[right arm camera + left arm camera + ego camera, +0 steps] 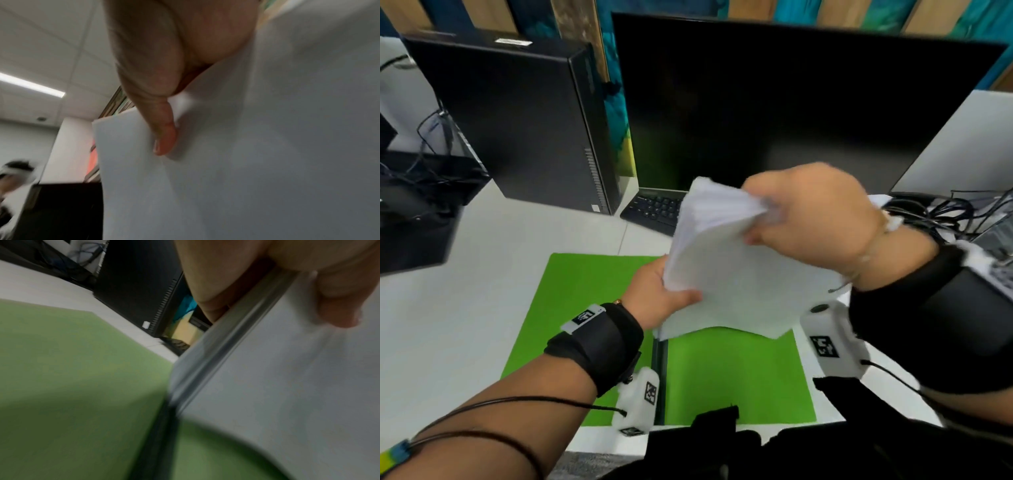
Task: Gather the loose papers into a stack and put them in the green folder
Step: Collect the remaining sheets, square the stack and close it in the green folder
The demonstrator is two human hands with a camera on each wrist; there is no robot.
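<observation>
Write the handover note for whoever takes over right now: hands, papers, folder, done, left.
Left hand: grips the papers' left edge.
Right hand: grips their top right corner.
Papers: gathered into one stack, held tilted in the air above the folder.
Folder: open flat on the desk.
Done: gathering.
Left: lay the stack on the folder's right half, then probably close it.

Both arms reach forward, each with a black strap and a white tagged camera block at the wrist. Left hand (657,294) sits lower, palm up, thumb pinching the edge of the stack of white paper sheets (726,270). Right hand (811,219) is higher, knuckles up, fingers curled round the top corner.
</observation>
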